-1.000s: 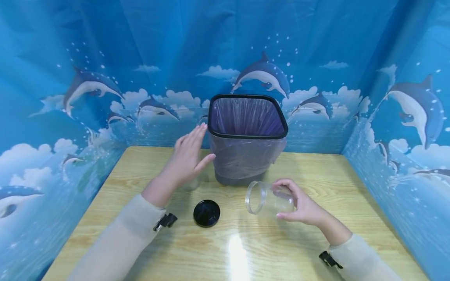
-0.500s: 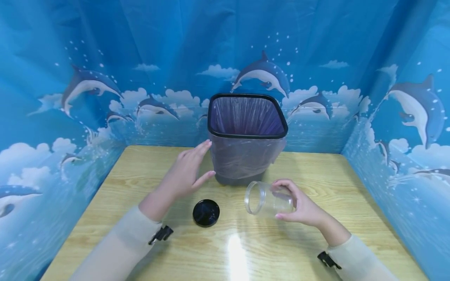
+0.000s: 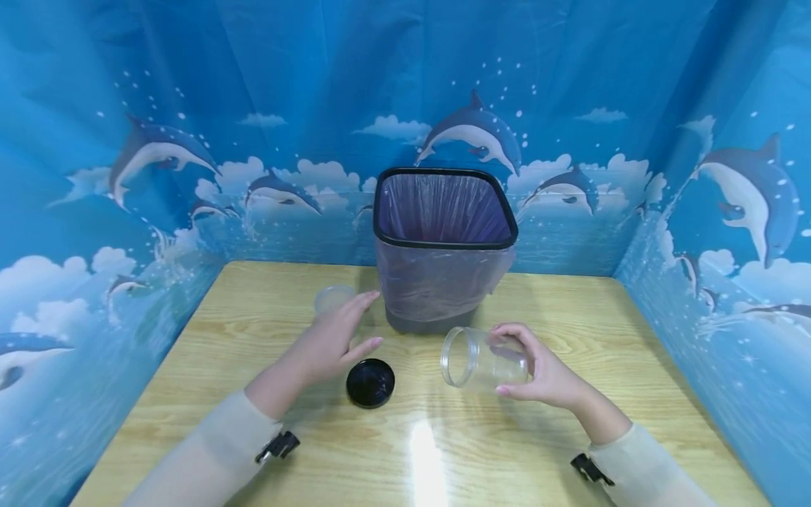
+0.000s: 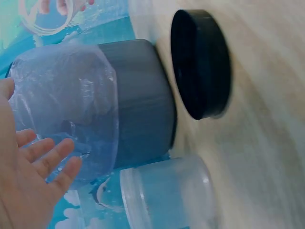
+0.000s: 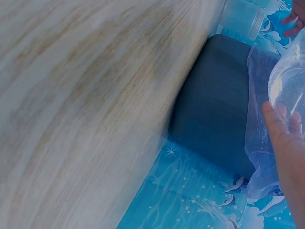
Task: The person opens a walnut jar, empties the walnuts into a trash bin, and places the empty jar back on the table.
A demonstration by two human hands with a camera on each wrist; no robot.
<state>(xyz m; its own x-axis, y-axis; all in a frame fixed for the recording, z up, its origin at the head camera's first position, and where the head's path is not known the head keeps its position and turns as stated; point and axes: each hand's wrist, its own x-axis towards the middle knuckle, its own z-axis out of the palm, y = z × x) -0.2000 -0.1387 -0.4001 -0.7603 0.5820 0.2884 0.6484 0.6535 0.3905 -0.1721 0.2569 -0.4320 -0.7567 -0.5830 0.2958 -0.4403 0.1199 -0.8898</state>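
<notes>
My right hand (image 3: 541,370) grips a clear plastic jar (image 3: 491,359), tilted on its side, its open mouth toward the left. The same jar (image 5: 288,71) shows at the edge of the right wrist view. Fingers spread, my left hand (image 3: 329,338) hovers over the table and holds nothing. Behind it stands a second clear jar (image 3: 332,299), partly hidden by the hand in the head view; the left wrist view shows this jar (image 4: 167,195) upright on the table. A round black lid (image 3: 370,384) lies just in front of my left hand.
A trash bin (image 3: 443,282) with a black rim and a purple liner bag stands at the middle back of the wooden table (image 3: 557,458). Blue dolphin-print curtains (image 3: 285,91) enclose the back and both sides.
My left hand has come down and toward me, away from the bin's rim, and more of the jar behind it shows. My right hand and its jar stay nearly still.
</notes>
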